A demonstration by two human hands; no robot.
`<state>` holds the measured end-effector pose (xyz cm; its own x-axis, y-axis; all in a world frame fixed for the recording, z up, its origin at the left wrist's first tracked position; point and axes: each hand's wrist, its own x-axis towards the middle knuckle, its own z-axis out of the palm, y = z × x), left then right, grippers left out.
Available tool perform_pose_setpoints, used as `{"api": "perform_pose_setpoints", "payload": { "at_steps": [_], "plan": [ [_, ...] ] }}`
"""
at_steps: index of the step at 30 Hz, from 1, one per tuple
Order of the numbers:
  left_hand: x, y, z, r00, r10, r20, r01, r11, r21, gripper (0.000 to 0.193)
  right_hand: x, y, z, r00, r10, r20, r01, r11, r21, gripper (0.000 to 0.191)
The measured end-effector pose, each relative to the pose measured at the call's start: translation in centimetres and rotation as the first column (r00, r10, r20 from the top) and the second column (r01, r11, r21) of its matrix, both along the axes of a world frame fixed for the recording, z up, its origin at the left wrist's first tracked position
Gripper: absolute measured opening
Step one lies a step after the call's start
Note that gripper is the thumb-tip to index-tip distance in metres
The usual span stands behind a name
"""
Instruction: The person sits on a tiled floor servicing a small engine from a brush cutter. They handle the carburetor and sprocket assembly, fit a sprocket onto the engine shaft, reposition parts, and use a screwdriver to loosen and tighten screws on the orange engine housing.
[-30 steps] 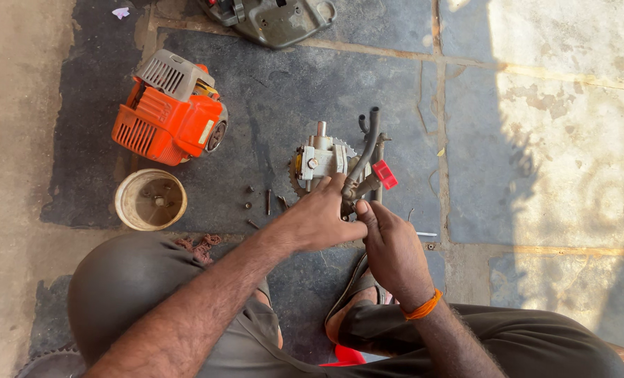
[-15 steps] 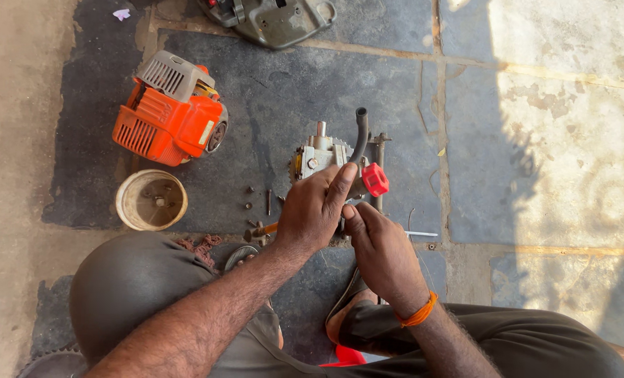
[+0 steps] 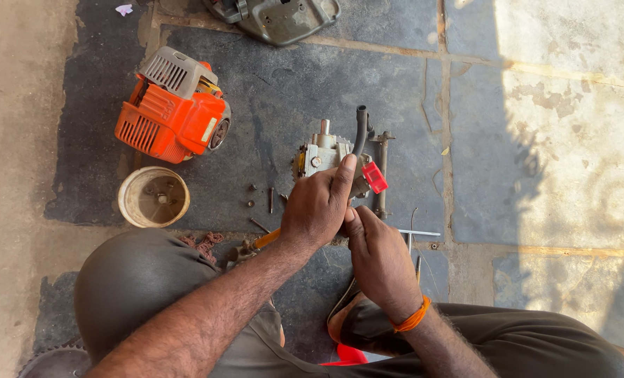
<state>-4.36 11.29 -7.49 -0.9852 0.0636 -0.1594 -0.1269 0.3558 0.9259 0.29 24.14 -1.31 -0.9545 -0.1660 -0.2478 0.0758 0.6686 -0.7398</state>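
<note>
Grey metal fills the grip: the left hand (image 3: 317,208) is wrapped over the small engine block (image 3: 320,155) on the stone floor (image 3: 550,140), forefinger stretched up beside the black hose (image 3: 361,129), while the right hand (image 3: 376,255), touching it from below, is curled shut, on what I cannot tell. Just right of the grip sit a red tap handle (image 3: 375,177) and a metal rod (image 3: 382,171); loose bolts (image 3: 252,196) lie just left. Farther left stand a white cup (image 3: 153,197) and an orange motor cover (image 3: 172,115).
</note>
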Motion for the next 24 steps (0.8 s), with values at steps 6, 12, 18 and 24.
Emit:
{"api": "perform_pose_setpoints", "payload": {
  "at_steps": [6, 12, 18, 24],
  "plan": [
    [-0.3, -0.2, 0.4, 0.999, -0.044, 0.02, 0.043, 0.999, 0.022, 0.072, 0.7, 0.2, -0.4, 0.999, 0.027, -0.047, -0.017, 0.979, 0.202, 0.038],
    [-0.5, -0.3, -0.1, 0.997, -0.066, 0.047, 0.066, 0.998, 0.007, 0.072, 1.3, 0.2, -1.9, 0.974, 0.084, -0.212, -0.039, 0.978, 0.207, 0.028],
    [0.3, -0.7, -0.7, 0.993, -0.084, 0.081, 0.082, 0.996, 0.024, 0.072, 1.0, -0.1, -3.2, 0.925, 0.149, -0.349, -0.083, 0.977, 0.197, 0.027],
    [-1.0, -1.0, -1.3, 0.96, -0.103, 0.262, 0.147, 0.977, -0.153, 0.081, 0.2, 0.4, -2.6, 0.987, 0.136, -0.085, -0.118, 0.975, 0.19, 0.032]
  ]
}}
